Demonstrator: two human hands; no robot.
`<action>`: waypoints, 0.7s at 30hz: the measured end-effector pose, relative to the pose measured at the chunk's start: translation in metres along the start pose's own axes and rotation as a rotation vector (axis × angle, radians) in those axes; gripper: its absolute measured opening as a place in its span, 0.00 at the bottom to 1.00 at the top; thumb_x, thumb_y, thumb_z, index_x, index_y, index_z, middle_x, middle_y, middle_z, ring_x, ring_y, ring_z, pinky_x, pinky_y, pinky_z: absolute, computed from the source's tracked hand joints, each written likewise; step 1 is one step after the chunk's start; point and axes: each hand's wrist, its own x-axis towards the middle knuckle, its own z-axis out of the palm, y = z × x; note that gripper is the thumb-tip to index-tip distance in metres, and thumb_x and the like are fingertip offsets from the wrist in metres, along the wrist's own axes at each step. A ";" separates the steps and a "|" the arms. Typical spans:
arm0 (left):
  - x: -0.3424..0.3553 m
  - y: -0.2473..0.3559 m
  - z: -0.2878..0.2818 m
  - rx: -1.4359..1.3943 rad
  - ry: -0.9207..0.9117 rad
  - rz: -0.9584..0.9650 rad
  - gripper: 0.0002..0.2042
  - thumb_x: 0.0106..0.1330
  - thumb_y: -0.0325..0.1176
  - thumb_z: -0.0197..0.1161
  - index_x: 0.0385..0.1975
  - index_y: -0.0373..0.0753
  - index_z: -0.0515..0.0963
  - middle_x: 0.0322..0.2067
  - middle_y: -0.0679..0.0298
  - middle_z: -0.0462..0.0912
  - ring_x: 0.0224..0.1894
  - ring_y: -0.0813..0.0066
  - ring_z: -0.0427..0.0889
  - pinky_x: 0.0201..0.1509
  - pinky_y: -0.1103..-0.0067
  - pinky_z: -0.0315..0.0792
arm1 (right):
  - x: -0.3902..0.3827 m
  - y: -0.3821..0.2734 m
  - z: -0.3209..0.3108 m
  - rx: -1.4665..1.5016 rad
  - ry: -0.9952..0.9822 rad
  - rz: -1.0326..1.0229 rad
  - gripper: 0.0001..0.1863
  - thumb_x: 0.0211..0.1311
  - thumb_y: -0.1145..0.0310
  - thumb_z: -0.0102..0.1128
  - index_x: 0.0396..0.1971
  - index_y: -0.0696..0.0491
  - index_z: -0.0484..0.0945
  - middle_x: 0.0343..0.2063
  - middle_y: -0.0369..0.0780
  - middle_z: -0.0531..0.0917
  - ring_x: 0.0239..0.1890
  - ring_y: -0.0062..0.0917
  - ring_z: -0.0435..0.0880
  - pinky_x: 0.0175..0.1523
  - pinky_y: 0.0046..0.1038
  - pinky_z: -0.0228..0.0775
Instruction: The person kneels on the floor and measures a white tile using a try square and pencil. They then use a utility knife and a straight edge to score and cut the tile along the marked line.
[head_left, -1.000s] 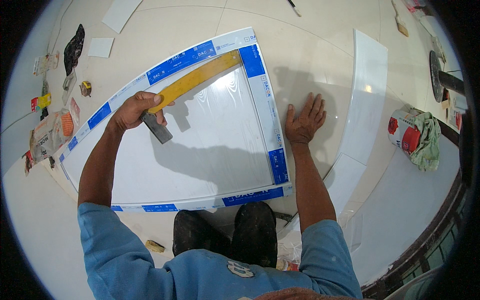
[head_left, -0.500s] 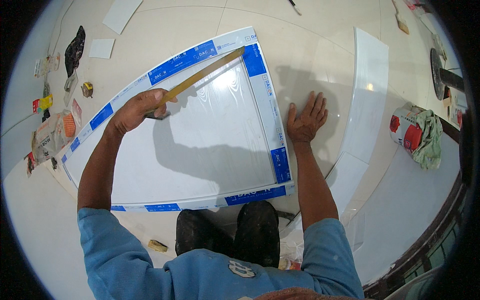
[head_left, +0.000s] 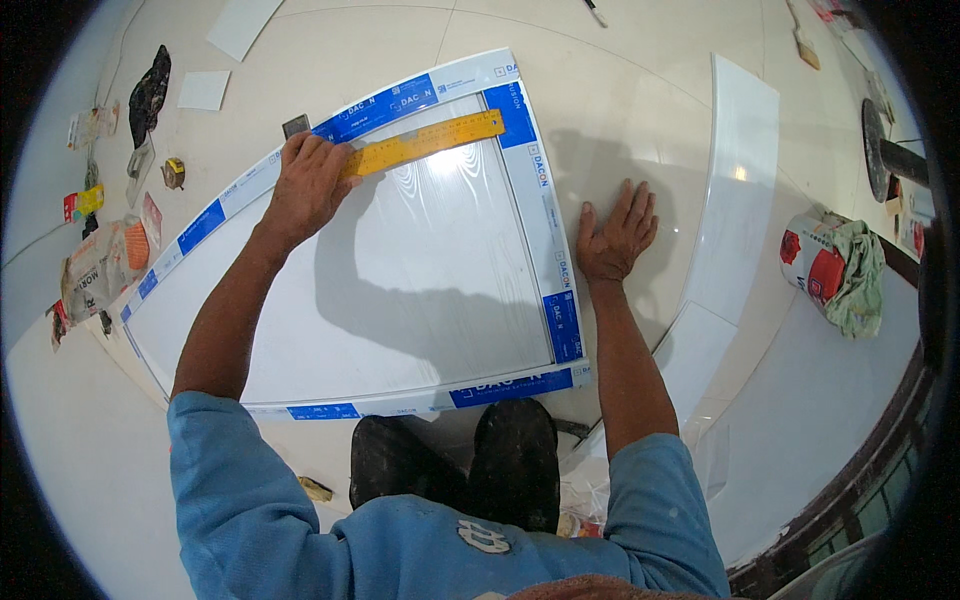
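My left hand [head_left: 312, 187] is closed around the near end of a try square [head_left: 430, 142] with a yellow graduated blade. The blade's face is turned up and stretches right over the panel, its tip close to the frame's upper right corner. Beyond my fingers, a dark end of the tool pokes out past the frame's outer edge. Beneath it lies a white panel [head_left: 270, 330] set in a white frame [head_left: 547, 210] with blue film strips. My right hand [head_left: 617, 238] rests palm down on the floor, fingers spread, right of the frame and holding nothing.
Long white strips [head_left: 742, 170] lie at the right, near a paint bucket [head_left: 808, 262] draped with a green cloth [head_left: 856, 285]. At the left are a yellow tape measure [head_left: 173, 173], plastic bags [head_left: 95, 265] and a white offcut [head_left: 204, 90]. My knees [head_left: 515, 450] touch the frame's near side.
My left hand has shifted up and right onto the frame's upper edge. The try square has turned from on edge to face up, its dark end now outside the frame. My right hand stays put.
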 end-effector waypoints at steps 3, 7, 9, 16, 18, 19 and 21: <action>-0.001 -0.002 0.009 -0.019 -0.019 -0.014 0.27 0.71 0.36 0.74 0.69 0.45 0.76 0.51 0.59 0.84 0.63 0.63 0.77 0.86 0.55 0.54 | 0.001 0.000 0.000 -0.021 -0.012 0.002 0.44 0.76 0.46 0.59 0.81 0.60 0.59 0.80 0.59 0.59 0.83 0.58 0.55 0.82 0.66 0.43; 0.002 -0.005 0.011 0.019 -0.128 -0.021 0.36 0.71 0.36 0.73 0.79 0.50 0.68 0.48 0.59 0.82 0.61 0.61 0.77 0.85 0.48 0.51 | 0.001 0.000 0.001 -0.018 -0.006 -0.001 0.44 0.76 0.45 0.58 0.80 0.60 0.60 0.80 0.59 0.59 0.83 0.58 0.55 0.82 0.66 0.42; 0.004 -0.005 0.014 0.065 -0.134 -0.014 0.38 0.72 0.37 0.73 0.81 0.50 0.66 0.46 0.59 0.80 0.59 0.60 0.77 0.85 0.44 0.50 | 0.001 0.000 0.001 -0.018 -0.008 0.000 0.44 0.76 0.45 0.58 0.80 0.60 0.60 0.80 0.59 0.58 0.83 0.58 0.54 0.82 0.66 0.41; 0.004 0.001 0.022 0.094 -0.115 -0.006 0.39 0.72 0.42 0.73 0.82 0.50 0.64 0.44 0.58 0.80 0.57 0.60 0.77 0.84 0.40 0.48 | 0.000 0.000 0.002 -0.005 -0.032 0.018 0.45 0.77 0.45 0.57 0.81 0.59 0.59 0.81 0.58 0.57 0.84 0.58 0.52 0.83 0.66 0.39; 0.005 0.002 0.021 0.097 -0.134 -0.006 0.40 0.73 0.42 0.73 0.83 0.50 0.62 0.45 0.58 0.81 0.58 0.60 0.77 0.84 0.40 0.48 | 0.000 0.000 0.002 -0.004 -0.036 0.021 0.45 0.77 0.45 0.57 0.81 0.59 0.58 0.81 0.58 0.56 0.84 0.57 0.52 0.83 0.65 0.39; 0.007 0.003 0.021 0.102 -0.162 -0.016 0.40 0.73 0.42 0.73 0.83 0.50 0.62 0.45 0.58 0.82 0.58 0.60 0.77 0.84 0.40 0.48 | 0.000 0.000 0.002 -0.003 -0.035 0.020 0.45 0.77 0.45 0.57 0.81 0.58 0.58 0.81 0.58 0.56 0.84 0.57 0.51 0.83 0.65 0.39; 0.011 0.004 0.019 0.118 -0.189 -0.028 0.41 0.73 0.41 0.73 0.84 0.49 0.61 0.46 0.57 0.83 0.59 0.60 0.77 0.84 0.41 0.48 | 0.000 0.001 0.003 -0.005 -0.032 0.019 0.45 0.77 0.45 0.57 0.82 0.58 0.58 0.82 0.57 0.57 0.84 0.57 0.51 0.83 0.65 0.39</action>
